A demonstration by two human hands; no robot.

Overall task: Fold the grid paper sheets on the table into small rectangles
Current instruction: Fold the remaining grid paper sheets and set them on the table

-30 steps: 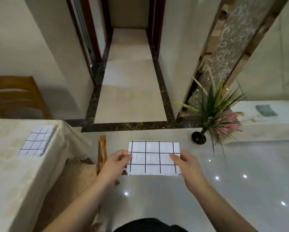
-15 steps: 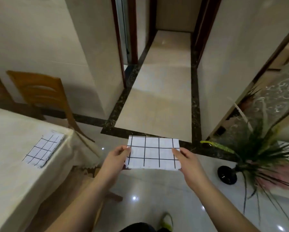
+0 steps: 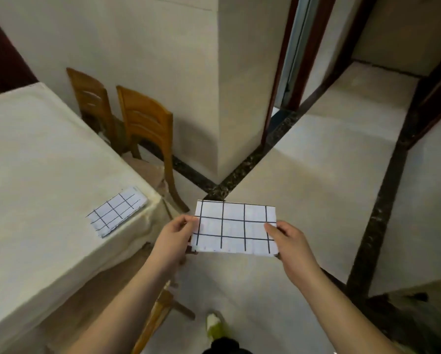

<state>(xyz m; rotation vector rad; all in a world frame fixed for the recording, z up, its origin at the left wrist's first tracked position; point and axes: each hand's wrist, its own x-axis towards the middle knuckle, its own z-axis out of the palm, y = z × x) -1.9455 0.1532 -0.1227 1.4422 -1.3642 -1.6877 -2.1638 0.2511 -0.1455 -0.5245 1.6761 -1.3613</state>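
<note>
Shiny floor tiles with dark lines fill the room, and a table (image 3: pixel 35 175) with a pale cloth stands off to one side. Fingers pinch both short ends of a folded grid paper (image 3: pixel 236 227): the left hand (image 3: pixel 174 237) grips the end nearest the table, the right hand (image 3: pixel 289 242) grips the far end. The paper hangs in the air just past the table's corner. Another folded paper (image 3: pixel 117 210) lies on the cloth near that corner. Two wooden chairs (image 3: pixel 142 123) stand behind the table. A moment ago the view faced a plant; now it has swung toward the table. I think the held paper will be set down or folded smaller there.
</note>
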